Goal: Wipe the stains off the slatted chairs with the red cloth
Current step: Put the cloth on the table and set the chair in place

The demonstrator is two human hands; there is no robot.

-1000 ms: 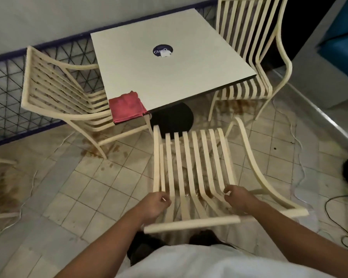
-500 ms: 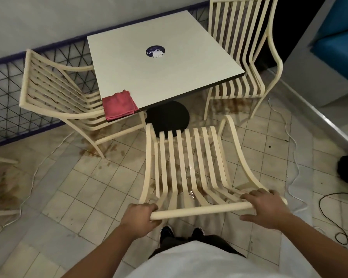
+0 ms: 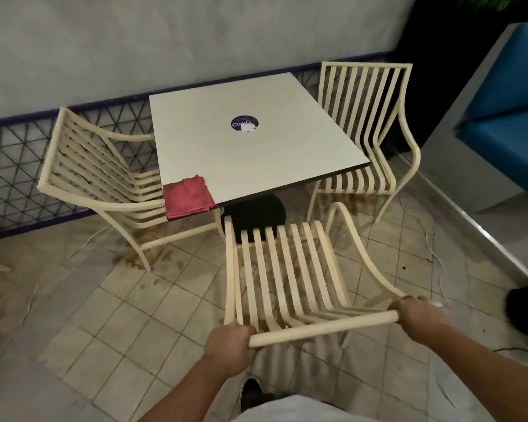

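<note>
Gripping the nearest slatted chair (image 3: 230, 269) by its top rail (image 3: 323, 328) with left hand (image 3: 229, 345) and right hand (image 3: 418, 315), red cloth (image 3: 188, 197) on table (image 3: 241, 159) corner.

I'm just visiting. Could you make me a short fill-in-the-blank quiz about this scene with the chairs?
The red cloth lies on the ____.
The left hand and right hand both grip the near ____.
The stained floor is laid with square ____.
Missing words: table, chair, tiles.

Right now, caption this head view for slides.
Left hand and right hand grip nearest chair's rail; red cloth on table.
</note>
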